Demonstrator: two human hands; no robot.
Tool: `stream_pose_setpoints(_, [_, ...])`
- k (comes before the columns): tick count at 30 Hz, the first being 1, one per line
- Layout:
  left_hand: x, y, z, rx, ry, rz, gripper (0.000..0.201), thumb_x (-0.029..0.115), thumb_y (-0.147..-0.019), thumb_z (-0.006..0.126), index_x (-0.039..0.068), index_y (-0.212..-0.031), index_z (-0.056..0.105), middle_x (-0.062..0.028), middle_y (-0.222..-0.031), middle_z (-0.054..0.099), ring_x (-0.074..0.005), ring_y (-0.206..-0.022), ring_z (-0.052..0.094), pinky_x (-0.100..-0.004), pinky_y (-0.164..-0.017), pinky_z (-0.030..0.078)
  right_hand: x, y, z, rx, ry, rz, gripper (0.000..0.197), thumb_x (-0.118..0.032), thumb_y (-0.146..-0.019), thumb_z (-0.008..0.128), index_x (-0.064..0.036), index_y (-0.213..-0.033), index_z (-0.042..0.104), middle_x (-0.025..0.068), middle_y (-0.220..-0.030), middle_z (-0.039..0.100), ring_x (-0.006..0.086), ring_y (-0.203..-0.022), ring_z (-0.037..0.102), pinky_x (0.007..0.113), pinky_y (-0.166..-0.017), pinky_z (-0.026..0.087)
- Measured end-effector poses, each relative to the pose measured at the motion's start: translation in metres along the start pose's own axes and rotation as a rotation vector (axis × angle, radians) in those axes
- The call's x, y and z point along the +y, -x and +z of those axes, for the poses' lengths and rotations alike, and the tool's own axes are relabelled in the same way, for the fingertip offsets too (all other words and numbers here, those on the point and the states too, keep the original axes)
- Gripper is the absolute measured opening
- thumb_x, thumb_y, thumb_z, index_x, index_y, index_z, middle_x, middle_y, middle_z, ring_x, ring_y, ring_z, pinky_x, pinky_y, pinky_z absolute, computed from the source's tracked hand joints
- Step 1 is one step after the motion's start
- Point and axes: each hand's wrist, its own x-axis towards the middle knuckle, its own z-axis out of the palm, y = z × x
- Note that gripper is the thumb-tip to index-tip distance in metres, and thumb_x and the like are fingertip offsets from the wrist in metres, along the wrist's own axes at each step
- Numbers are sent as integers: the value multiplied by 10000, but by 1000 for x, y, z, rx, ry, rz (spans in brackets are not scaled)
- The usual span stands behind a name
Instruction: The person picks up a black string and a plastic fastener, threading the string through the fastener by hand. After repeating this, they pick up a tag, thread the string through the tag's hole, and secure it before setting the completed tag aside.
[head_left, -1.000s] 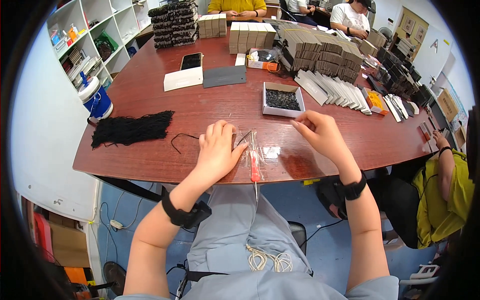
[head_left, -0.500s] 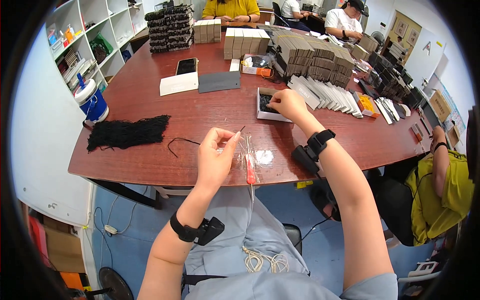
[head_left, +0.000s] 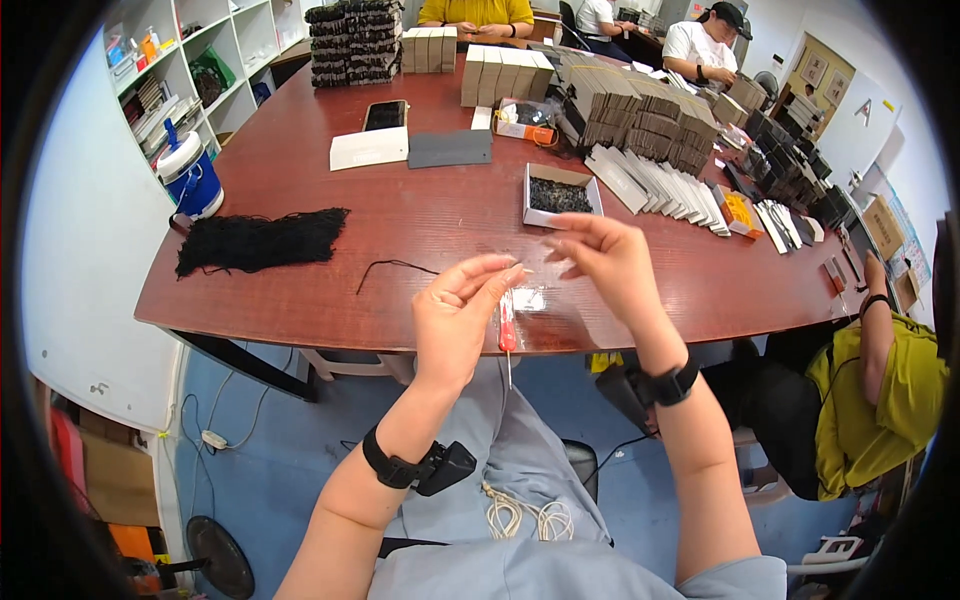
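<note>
My left hand [head_left: 460, 305] is closed in a pinch on a black cord [head_left: 398, 263], whose loose end trails left over the table. A short bit of it sticks out at the fingertips. My right hand [head_left: 612, 262] hangs just right of it, apart from it, its fingertips smeared by motion; whether they hold a small piece I cannot tell. Behind the right hand stands a white box [head_left: 528, 208] of small black pieces. Below the left fingertips, a red-handled tool [head_left: 507, 336] with a thin metal shaft lies at the table's front edge, by a clear plastic piece.
A bundle of black cords [head_left: 262, 242] lies left, near a blue-and-white jug [head_left: 190, 180]. Farther back are a phone [head_left: 385, 115], white and dark cards [head_left: 450, 149], and stacked grey cards [head_left: 640, 110]. Co-workers sit behind the table and at the right, one in a yellow-green top [head_left: 885, 410].
My right hand has left the box of black pieces and come back toward my left hand. My left hand, still pinching the cord, has shifted slightly right.
</note>
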Motion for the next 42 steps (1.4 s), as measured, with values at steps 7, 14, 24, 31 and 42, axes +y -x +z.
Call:
stream_pose_setpoints(7, [-9,16,1,40,-354,222,51,-13,-731,578,-23,-777,598,-72,-774,599,-110,-712,555,-212,-635,445,0,40,18,87,-27,-13,198,-4,-733,587,-13,-887,463,85,-756,621,68,-672,566,182,-532,444])
stream_pose_setpoints(14, [-10,23,5,8,-677,550,74,-22,-704,599,-26,-779,595,-88,-782,585,-129,-714,554,-225,-644,445,-2,45,19,100,-8,-39,220,-22,-739,592,-13,-903,445,88,-748,615,80,-677,572,177,-544,442])
stream_pose_setpoints(24, [-18,19,8,37,-730,649,86,-31,-668,609,-6,-747,583,-83,-724,580,-165,-606,530,-250,-545,428,4,48,19,99,0,-76,211,-13,-722,598,-15,-881,460,98,-727,626,75,-644,570,199,-562,450])
stream_pose_setpoints(31, [-14,21,4,49,-272,103,32,-3,-736,581,-3,-762,564,-36,-737,559,-77,-639,527,-192,-539,426,0,57,25,60,-18,-158,203,10,-721,580,-15,-876,450,101,-731,627,102,-687,595,213,-585,458])
stream_pose_setpoints(42, [2,48,-30,24,123,3,37,-21,-757,533,6,-755,507,-50,-742,486,-101,-631,459,-230,-569,374,1,95,36,-365,-9,27,143,-61,-746,579,-13,-858,505,71,-709,605,93,-657,569,214,-576,441])
